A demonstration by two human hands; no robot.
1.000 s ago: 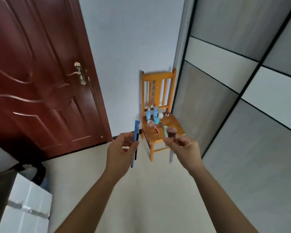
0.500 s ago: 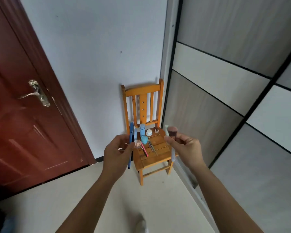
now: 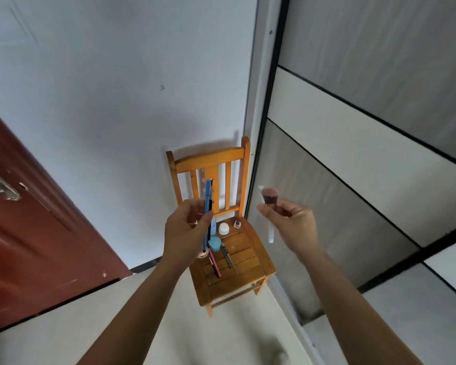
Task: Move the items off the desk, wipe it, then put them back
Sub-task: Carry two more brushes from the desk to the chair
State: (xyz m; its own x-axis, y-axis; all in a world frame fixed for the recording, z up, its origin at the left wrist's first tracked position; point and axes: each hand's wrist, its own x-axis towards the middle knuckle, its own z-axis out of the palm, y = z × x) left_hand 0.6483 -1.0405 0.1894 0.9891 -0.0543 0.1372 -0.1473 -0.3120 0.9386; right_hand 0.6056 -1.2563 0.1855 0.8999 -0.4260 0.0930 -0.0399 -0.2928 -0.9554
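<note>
My left hand [image 3: 186, 234] grips a blue pen [image 3: 208, 198] and a thin black one upright, just in front of the orange wooden chair [image 3: 248, 275]. My right hand [image 3: 292, 225] pinches a brown-tipped makeup brush [image 3: 269, 196] and a pale green-white stick [image 3: 270, 234], right of the chair back. On the seat lie a white round jar [image 3: 223, 228], a small bottle [image 3: 237, 224], a teal lid [image 3: 215, 243], a pink pen [image 3: 214, 264] and dark pencils [image 3: 227, 256]. The desk is out of view.
A dark red door [image 3: 24, 246] with a metal handle [image 3: 0, 187] stands at the left. A grey and white panelled wardrobe [image 3: 366, 154] fills the right. The chair backs against the white wall. Pale floor [image 3: 195, 333] lies below my arms.
I have come closer to the chair and the view has swung right, so the door slid left. Both hands keep their items and now sit over the chair.
</note>
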